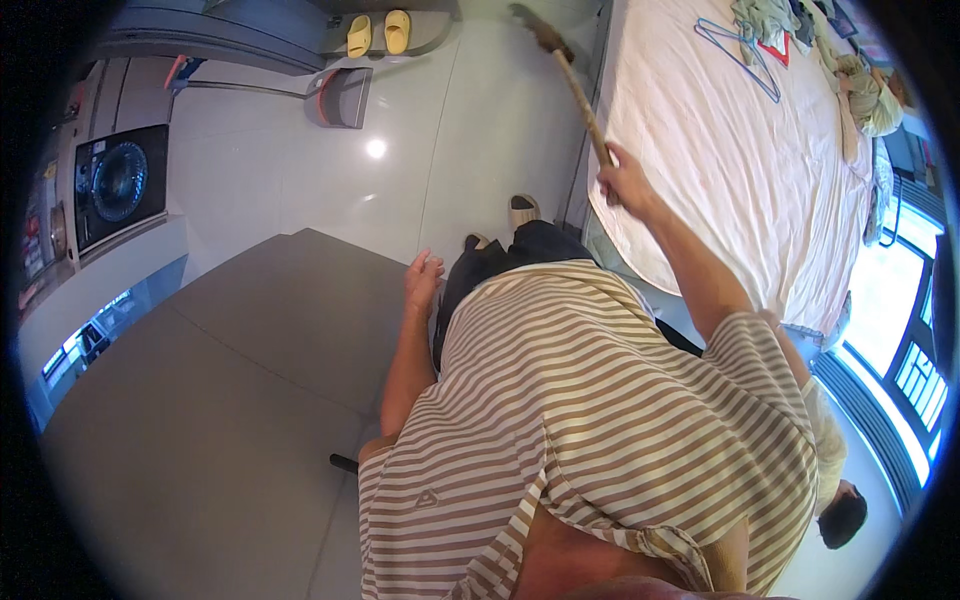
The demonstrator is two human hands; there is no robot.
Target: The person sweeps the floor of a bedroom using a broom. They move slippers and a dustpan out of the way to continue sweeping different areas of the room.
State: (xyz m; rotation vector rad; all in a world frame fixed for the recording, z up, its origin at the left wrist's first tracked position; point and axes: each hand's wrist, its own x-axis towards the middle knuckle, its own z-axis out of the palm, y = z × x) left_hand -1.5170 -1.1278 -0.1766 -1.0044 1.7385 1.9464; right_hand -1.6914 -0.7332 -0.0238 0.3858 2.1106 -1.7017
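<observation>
My right hand [626,184] is closed around the wooden handle of a long-handled brush [583,101]. The brush's dark brown head is blurred and reaches over the floor beside the bed. Just right of the hand spreads a pale pink, wrinkled sheet [697,157] covering the bed. My left hand [425,281] hangs by my left thigh, fingers loosely curled and apart, holding nothing. Close beside it is the edge of a large grey panel [285,330].
A dustpan [349,97] and yellow slippers [397,31] are on or near the tiled floor [420,112]. Blue hangers [739,56] and heaped clothes [765,19] lie on the bed. One person [866,97] is at its far side; another [829,457] is behind me. A washing machine [120,186] stands left.
</observation>
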